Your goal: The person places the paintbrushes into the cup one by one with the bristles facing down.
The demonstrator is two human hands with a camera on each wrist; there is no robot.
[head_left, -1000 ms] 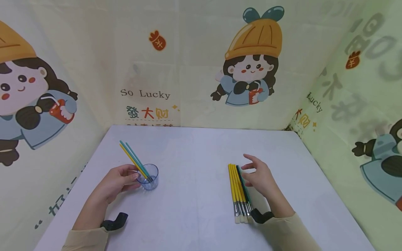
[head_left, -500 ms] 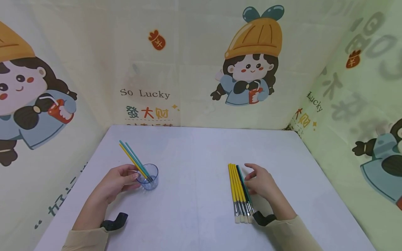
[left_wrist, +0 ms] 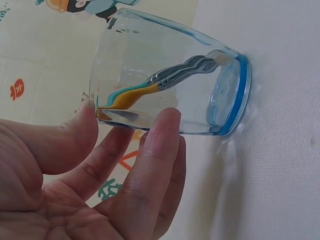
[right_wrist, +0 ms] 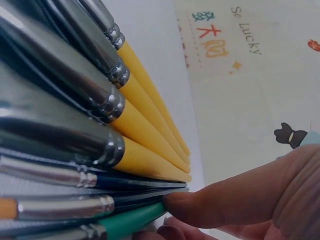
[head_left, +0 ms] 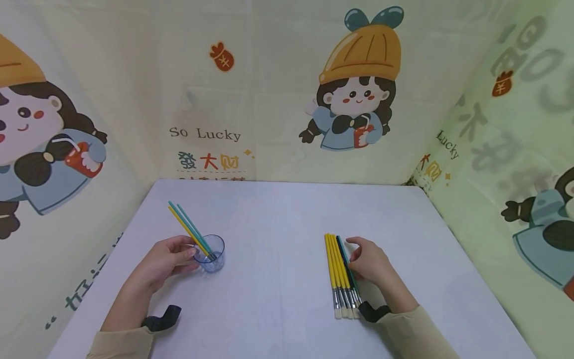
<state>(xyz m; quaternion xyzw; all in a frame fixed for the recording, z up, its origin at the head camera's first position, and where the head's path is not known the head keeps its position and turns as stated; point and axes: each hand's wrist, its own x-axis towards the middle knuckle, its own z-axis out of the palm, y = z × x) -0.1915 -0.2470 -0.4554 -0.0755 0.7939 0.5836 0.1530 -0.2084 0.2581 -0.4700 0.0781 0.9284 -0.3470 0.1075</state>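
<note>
On the left side of the white table (head_left: 278, 219), the left hand (head_left: 168, 259) wraps its thumb and fingers around a clear blue-tinted cup (head_left: 211, 253). The left wrist view shows the thumb on one side of the cup wall and the fingertips (left_wrist: 162, 130) on the other, both touching the plastic, so the cup is grasped. Inside the cup stand a few brushes (head_left: 190, 228), yellow and teal handled, leaning up toward the far left with their bristle ends at the bottom.

Right of centre lies a row of paintbrushes (head_left: 342, 274), packed side by side, bristles pointing to the near edge and handle tips to the far side. Most handles are yellow; the ones on the right are dark and teal. The right hand (head_left: 372, 264) rests just right of this row, its fingers curled, with a fingertip (right_wrist: 200, 205) touching the dark and teal handles at the row's right edge. Whether a handle is actually pinched cannot be told from these views.

Behind the table hangs a printed cloth backdrop (head_left: 287, 89) with cartoon figures.
</note>
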